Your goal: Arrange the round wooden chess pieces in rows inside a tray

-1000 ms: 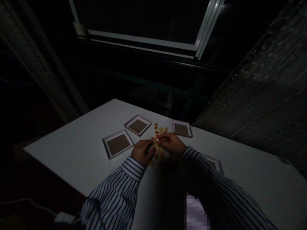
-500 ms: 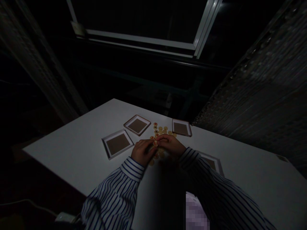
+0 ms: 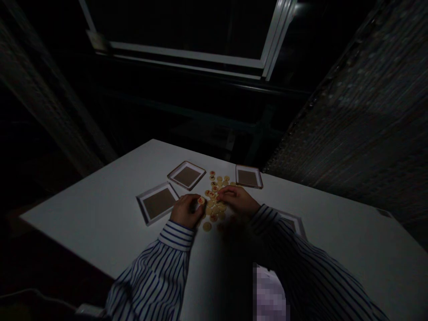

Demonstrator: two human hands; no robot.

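Round tan discs (image 3: 209,210), several with red or black marks, lie in a loose pile on the white table. At the pile's left side, my left hand (image 3: 186,210) pinches a red-marked disc (image 3: 201,200) between thumb and fingertips. My right hand (image 3: 238,199) reaches over the pile from the right, its fingers closed together at the discs; whether a disc is between them is too small to tell. A short column of marked discs (image 3: 212,177) runs toward the back of the pile.
Open shallow boxes with brown bottoms stand around the pile: one at the left (image 3: 147,219), one at the back left (image 3: 186,186), one at the back right (image 3: 249,184), and one at the right (image 3: 301,227), partly behind my sleeve. A window frame is beyond the table.
My left hand has moved left, away from my right hand, with a red-marked disc in its fingers. More of the pile shows between my hands. The whole view has shifted slightly.
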